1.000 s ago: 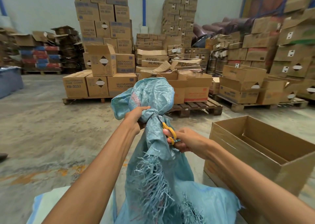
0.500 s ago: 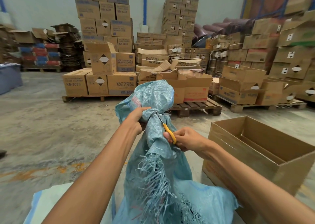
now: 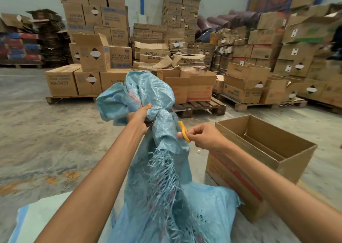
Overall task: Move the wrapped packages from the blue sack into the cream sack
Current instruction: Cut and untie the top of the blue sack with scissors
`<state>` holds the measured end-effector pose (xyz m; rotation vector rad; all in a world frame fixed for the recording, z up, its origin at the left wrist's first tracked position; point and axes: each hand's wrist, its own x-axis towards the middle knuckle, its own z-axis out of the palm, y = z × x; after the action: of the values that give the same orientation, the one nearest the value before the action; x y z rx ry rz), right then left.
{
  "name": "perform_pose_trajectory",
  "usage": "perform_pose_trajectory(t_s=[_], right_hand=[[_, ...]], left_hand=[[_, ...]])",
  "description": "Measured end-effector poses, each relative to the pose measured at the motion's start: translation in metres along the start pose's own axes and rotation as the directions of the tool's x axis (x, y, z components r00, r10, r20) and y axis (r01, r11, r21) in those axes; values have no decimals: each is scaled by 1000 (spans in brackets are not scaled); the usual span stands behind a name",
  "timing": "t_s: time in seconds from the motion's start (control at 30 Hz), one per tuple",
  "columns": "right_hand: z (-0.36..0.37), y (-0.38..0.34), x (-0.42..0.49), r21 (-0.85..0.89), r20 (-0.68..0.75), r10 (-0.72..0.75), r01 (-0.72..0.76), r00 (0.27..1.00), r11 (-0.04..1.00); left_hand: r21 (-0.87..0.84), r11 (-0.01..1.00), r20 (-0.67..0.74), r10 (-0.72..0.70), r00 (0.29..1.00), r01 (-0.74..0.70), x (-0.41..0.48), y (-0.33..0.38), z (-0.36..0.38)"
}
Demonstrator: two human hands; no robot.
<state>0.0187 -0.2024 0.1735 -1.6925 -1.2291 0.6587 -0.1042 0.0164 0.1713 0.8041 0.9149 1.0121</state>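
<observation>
Head view: a person's two bare arms reach forward over a sack on a warehouse floor.
Left hand (image 3: 141,116): fingers clamped around the gathered neck of the blue sack (image 3: 157,168), just below its bunched top.
Right hand (image 3: 202,136): fingers closed on the yellow handle of the scissors (image 3: 183,131), held against the right side of the sack's neck; the blades are hidden.
Blue sack: upright between the arms, neck twisted tight, loose top flaring up and to the left, frayed threads hanging down its front; its contents cannot be seen.
Cream sack (image 3: 46,215): lying flat at lower left, partly under the left forearm, touching the blue sack's base.
Open cardboard box (image 3: 259,159): just right of the blue sack, under the right forearm, flaps open.
Floor (image 3: 46,141): stained bare concrete.
Background: stacked cartons (image 3: 96,39) on wooden pallets (image 3: 199,106), well apart from the hands.
</observation>
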Motion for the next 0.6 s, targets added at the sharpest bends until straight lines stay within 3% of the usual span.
perform_pose_trajectory(t_s=[0.1,0.17,0.27,0.37,0.47,0.6], right_hand=[[-9,13,-19,42,-124,43,-38,991,998],[-7,30,-39,178,-208,117,-80,971,981],[4,83,-76,252,-379,271,-183,885,950],[26,164,-119,202,-506,440,-394,742,897],[55,234,-158,179,-609,600,-647,519,741],[87,281,-202,204,-636,718,-835,284,511]], left_hand=[[36,996,-74,83,994,-80,-3,-15,10],[67,991,-80,117,990,-112,-1,-28,15],[182,975,-63,140,988,-127,-3,-55,24],[288,950,-40,141,989,-124,-6,-80,28],[369,925,-15,100,995,-88,-3,-102,24],[473,877,-2,95,995,-83,1,-123,16]])
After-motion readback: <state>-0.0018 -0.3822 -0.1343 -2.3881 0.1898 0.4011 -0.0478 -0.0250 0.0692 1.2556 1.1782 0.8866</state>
